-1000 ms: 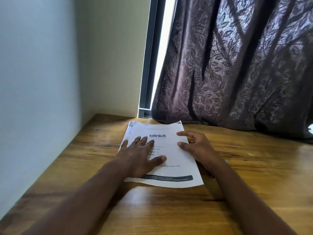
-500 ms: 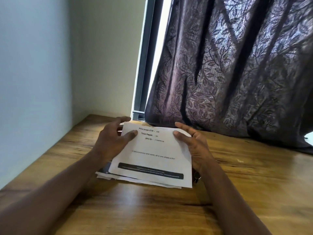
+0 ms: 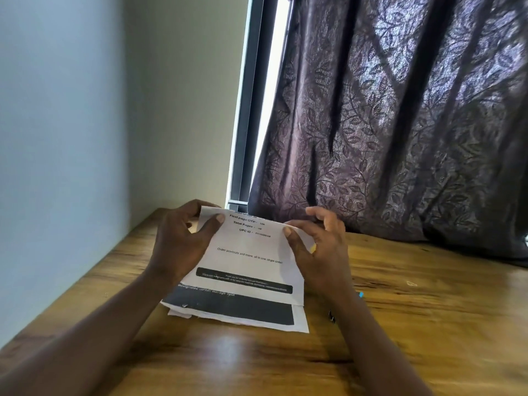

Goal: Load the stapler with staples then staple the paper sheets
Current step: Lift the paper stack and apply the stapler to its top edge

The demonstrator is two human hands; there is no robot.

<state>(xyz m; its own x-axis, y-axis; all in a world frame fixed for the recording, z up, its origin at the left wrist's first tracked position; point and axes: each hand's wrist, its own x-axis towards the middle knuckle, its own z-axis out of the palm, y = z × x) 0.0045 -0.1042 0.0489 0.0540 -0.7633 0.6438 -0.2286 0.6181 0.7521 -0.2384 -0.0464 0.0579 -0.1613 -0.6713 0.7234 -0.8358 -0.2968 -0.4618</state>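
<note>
Top of white printed paper sheets folded away, unreadable; lower sheets mostly covered. Small blue object behind right forearm unidentifiable. Dark leaf-patterned curtain cut off at the right edge.

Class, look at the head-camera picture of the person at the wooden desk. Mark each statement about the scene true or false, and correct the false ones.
1. Both hands hold the top printed sheet by its far end. True: the left hand and right hand pinch the top printed sheet at its upper corners.
2. The sheets lie on a glass desk. False: the wooden desk is under them.
3. A lower sheet with a dark band shows beneath the top one. True.
4. The curtain is plain white. False: it is dark with a leaf pattern.
5. The right hand's grip holds a stapler. False: no stapler is clearly visible.
</note>
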